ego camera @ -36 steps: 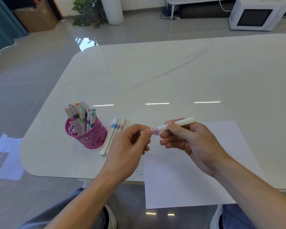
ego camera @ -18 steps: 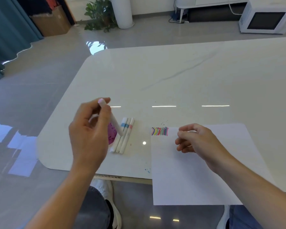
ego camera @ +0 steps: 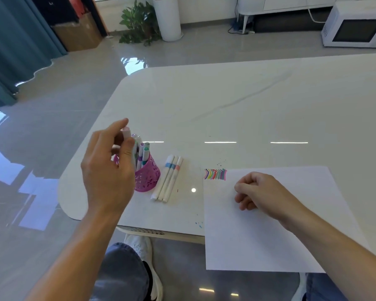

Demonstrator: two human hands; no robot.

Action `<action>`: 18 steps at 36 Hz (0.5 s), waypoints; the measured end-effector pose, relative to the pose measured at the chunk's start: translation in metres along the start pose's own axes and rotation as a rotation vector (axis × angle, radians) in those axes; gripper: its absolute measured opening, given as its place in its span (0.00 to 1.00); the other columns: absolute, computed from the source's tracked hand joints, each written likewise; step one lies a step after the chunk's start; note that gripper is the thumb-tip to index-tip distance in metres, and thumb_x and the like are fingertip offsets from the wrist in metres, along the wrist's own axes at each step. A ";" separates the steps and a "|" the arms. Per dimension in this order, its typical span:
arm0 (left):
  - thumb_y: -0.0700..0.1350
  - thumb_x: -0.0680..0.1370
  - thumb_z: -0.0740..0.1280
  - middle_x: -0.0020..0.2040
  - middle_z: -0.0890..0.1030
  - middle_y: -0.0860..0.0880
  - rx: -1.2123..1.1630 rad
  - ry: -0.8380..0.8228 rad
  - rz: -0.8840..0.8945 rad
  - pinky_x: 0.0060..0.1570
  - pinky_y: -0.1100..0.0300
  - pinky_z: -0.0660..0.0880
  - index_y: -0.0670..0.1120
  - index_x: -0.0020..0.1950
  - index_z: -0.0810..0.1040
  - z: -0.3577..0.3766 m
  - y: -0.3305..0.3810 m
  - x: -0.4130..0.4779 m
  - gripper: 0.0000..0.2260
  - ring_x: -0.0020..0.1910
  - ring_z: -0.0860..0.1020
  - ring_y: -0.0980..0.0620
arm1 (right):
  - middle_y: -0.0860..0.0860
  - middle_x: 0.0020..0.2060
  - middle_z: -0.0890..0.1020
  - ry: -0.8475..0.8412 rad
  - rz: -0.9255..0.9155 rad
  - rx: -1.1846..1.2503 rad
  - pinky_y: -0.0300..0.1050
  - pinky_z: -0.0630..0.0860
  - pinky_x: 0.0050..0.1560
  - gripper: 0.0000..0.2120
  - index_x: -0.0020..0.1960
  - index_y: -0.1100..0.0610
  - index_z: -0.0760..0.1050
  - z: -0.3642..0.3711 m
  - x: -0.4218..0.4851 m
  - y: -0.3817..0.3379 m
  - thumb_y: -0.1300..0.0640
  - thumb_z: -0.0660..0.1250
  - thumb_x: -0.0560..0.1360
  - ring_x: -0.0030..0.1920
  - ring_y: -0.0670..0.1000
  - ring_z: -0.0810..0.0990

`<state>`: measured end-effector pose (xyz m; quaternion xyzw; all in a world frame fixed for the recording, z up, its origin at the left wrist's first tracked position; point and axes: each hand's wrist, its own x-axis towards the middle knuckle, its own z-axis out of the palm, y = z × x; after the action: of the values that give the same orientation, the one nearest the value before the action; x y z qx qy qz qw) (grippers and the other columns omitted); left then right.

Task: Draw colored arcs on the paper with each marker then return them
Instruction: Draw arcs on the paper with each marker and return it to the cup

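Head view: left hand (ego camera: 109, 170) pinches a marker (ego camera: 126, 132) above the pink holder (ego camera: 148, 181); right hand (ego camera: 256, 192) rests loosely curled on paper (ego camera: 269, 240).

Three loose markers (ego camera: 168, 178); one cup (ego camera: 149, 180); one paper (ego camera: 269, 235).
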<state>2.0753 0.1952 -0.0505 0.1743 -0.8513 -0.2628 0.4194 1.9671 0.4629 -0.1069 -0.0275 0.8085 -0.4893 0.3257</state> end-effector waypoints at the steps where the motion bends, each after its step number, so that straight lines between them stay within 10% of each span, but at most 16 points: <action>1: 0.51 0.83 0.64 0.49 0.78 0.57 0.024 -0.034 -0.020 0.43 0.75 0.73 0.54 0.65 0.76 0.001 -0.001 -0.001 0.11 0.48 0.78 0.61 | 0.51 0.35 0.87 -0.001 0.000 0.000 0.47 0.78 0.42 0.04 0.50 0.61 0.79 0.000 0.000 0.000 0.61 0.68 0.79 0.32 0.49 0.84; 9: 0.45 0.78 0.70 0.48 0.80 0.60 0.179 -0.205 -0.126 0.41 0.74 0.67 0.57 0.51 0.77 0.007 -0.008 -0.006 0.07 0.46 0.78 0.57 | 0.50 0.34 0.87 0.001 -0.002 -0.024 0.47 0.79 0.42 0.04 0.50 0.61 0.79 0.001 0.002 0.000 0.61 0.68 0.80 0.32 0.49 0.84; 18: 0.45 0.79 0.69 0.53 0.76 0.57 0.226 -0.134 -0.072 0.47 0.75 0.66 0.52 0.58 0.78 0.010 -0.002 -0.009 0.08 0.51 0.74 0.59 | 0.50 0.34 0.87 -0.006 -0.005 -0.042 0.46 0.79 0.42 0.05 0.51 0.61 0.79 0.000 0.001 0.000 0.59 0.67 0.80 0.32 0.47 0.84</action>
<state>2.0732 0.2015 -0.0625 0.2331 -0.8947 -0.1910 0.3297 1.9658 0.4625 -0.1070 -0.0379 0.8176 -0.4730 0.3262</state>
